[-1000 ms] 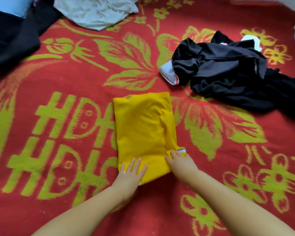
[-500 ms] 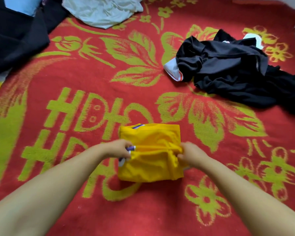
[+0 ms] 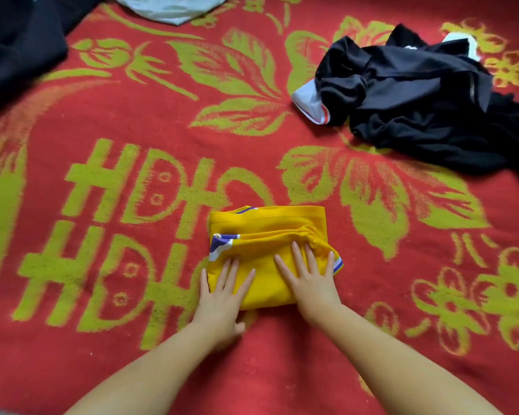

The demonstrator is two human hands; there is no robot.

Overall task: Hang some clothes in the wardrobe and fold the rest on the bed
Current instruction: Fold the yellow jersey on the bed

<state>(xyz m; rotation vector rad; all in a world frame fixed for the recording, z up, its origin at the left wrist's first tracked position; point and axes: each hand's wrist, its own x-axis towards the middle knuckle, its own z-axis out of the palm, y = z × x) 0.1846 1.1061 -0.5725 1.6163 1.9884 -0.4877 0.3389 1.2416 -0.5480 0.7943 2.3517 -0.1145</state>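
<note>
A yellow garment (image 3: 267, 226) with purple and white trim lies folded into a small rectangle on the red bed cover (image 3: 132, 115), near the front centre. My left hand (image 3: 222, 295) lies flat on its near left part, fingers straight and spread. My right hand (image 3: 309, 280) presses flat on its near right part, fingertips at a bunched fold. A crumpled black garment (image 3: 417, 100) with a white and orange cuff lies at the back right.
A pale, crumpled cloth (image 3: 174, 7) lies at the back edge. Dark clothing (image 3: 18, 46) is piled at the back left corner. The cover has green flowers and letters.
The near half of the yellow garment was lifted and folded over away from me. Both hands have let go of the edge and now lie flat on the folded piece.
</note>
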